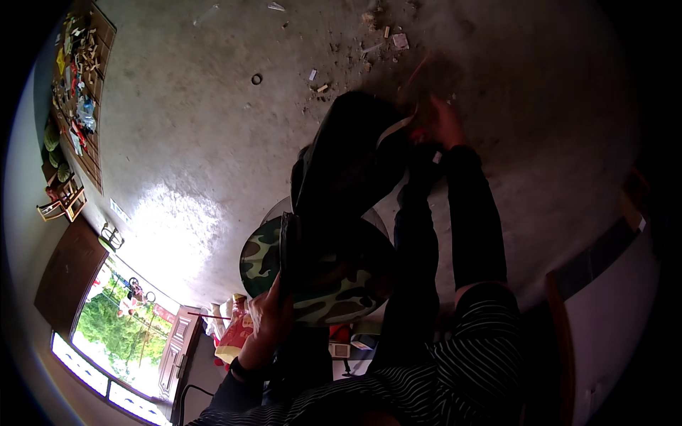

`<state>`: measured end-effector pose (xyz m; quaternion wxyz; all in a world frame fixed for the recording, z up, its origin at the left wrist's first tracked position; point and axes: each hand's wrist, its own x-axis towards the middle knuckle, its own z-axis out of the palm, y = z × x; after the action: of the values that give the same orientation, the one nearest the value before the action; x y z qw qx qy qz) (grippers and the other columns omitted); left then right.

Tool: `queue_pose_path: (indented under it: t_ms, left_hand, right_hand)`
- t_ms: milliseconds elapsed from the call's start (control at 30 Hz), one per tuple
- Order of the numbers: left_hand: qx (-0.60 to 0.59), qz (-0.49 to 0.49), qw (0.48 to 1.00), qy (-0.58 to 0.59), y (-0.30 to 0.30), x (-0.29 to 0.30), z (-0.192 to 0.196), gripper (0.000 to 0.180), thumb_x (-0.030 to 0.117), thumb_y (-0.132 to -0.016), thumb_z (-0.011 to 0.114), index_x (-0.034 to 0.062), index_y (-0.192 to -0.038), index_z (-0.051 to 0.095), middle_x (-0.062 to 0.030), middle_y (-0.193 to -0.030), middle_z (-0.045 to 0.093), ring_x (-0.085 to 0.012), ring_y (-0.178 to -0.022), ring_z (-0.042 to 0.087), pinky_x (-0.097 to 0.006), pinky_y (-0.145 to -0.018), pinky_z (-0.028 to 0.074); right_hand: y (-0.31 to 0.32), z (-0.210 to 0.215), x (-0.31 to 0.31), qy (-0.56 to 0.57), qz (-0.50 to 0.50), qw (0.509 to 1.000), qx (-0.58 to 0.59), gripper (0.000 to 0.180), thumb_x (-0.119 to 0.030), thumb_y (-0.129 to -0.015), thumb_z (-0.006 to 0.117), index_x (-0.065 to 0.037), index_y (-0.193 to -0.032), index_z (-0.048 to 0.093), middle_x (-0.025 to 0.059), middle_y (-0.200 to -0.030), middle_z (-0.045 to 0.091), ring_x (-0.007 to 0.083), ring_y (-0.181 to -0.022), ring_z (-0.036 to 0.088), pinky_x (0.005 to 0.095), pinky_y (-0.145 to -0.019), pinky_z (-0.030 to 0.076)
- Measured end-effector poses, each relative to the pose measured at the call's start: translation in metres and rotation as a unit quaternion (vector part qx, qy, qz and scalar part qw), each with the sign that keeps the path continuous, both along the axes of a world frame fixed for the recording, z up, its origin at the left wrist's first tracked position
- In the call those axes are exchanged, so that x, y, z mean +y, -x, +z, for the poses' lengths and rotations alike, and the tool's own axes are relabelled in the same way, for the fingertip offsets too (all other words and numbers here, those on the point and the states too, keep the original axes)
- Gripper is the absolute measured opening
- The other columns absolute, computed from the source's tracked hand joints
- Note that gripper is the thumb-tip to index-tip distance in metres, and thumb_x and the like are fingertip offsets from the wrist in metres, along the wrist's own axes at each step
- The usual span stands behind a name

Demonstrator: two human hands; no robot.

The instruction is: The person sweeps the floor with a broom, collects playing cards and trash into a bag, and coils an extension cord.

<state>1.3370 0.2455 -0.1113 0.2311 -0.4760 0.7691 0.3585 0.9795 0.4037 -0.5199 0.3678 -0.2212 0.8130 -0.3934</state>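
My left hand reaches in from the lower left, with a dark band on its wrist. It grips the rim of a round camouflage-patterned cushion and a dark flat piece against it. My right arm, in a dark sleeve, stretches down toward the concrete floor. My right hand is curled around a thin brown stick, which is blurred. A dark trouser leg and a shoe with a pale edge lie beside that hand. Something small and red by the fingers is too blurred to tell.
Scraps and rubble and a small ring litter the floor. At far left are a cluttered shelf, small wooden chairs, a brown door and a bright window onto greenery. Wooden furniture stands at right.
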Motion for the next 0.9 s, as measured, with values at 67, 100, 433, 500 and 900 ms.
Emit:
queue_pose_path:
  t_ms: [67,100,433,500,900]
  left_hand:
    - [0.002,0.007,1.000,-0.005,0.001,-0.003,0.006,0.042,0.006,-0.079,0.054,0.0016,-0.120,0.048,-0.0169,-0.056,0.053,-0.0304,-0.046,0.055,-0.036,-0.043,0.041]
    - [0.000,0.009,1.000,-0.005,0.004,-0.003,0.007,0.042,0.006,-0.079,0.054,0.0016,-0.120,0.048,-0.0169,-0.056,0.053,-0.0304,-0.046,0.055,-0.036,-0.043,0.041]
    - [0.088,0.056,0.994,0.043,0.027,-0.018,-0.003,0.044,0.006,-0.081,0.051,0.0016,-0.124,0.043,-0.0191,-0.070,0.060,-0.0307,-0.059,0.061,-0.036,-0.051,0.046]
    - [0.034,0.009,0.999,0.024,0.021,-0.012,-0.001,0.047,0.006,-0.078,0.055,0.0072,-0.124,0.045,-0.0153,-0.061,0.055,-0.0294,-0.052,0.056,-0.036,-0.046,0.043]
    - [0.153,-0.090,0.984,-0.024,0.022,-0.018,0.033,0.050,0.002,-0.067,0.056,-0.0023,-0.116,0.049,-0.0132,-0.059,0.052,-0.0261,-0.047,0.053,-0.034,-0.043,0.041]
  right_hand:
    - [-0.011,0.032,-0.036,0.101,-0.121,0.975,-0.154,0.027,-0.007,-0.084,0.050,-0.002,-0.110,0.054,0.0060,-0.085,0.058,0.0125,-0.074,0.053,0.0285,-0.066,0.044]
    - [-0.011,0.055,-0.054,0.133,-0.161,0.957,-0.201,0.026,-0.007,-0.085,0.048,-0.002,-0.110,0.054,0.0059,-0.085,0.058,0.0124,-0.075,0.053,0.0287,-0.067,0.044]
    - [-0.152,0.198,-0.028,0.157,0.537,0.827,0.048,0.023,-0.013,-0.075,0.051,-0.008,-0.094,0.062,0.0108,-0.091,0.059,0.0263,-0.082,0.058,0.0351,-0.066,0.049]
    - [-0.171,0.190,-0.030,0.094,0.599,0.795,0.025,0.020,-0.016,-0.076,0.052,-0.008,-0.091,0.063,0.0096,-0.086,0.060,0.0261,-0.076,0.059,0.0347,-0.064,0.049]
    - [-0.160,0.090,-0.052,-0.078,0.514,0.839,0.161,0.026,-0.022,-0.081,0.048,-0.005,-0.097,0.060,0.0129,-0.097,0.058,0.0258,-0.086,0.057,0.0422,-0.075,0.045]
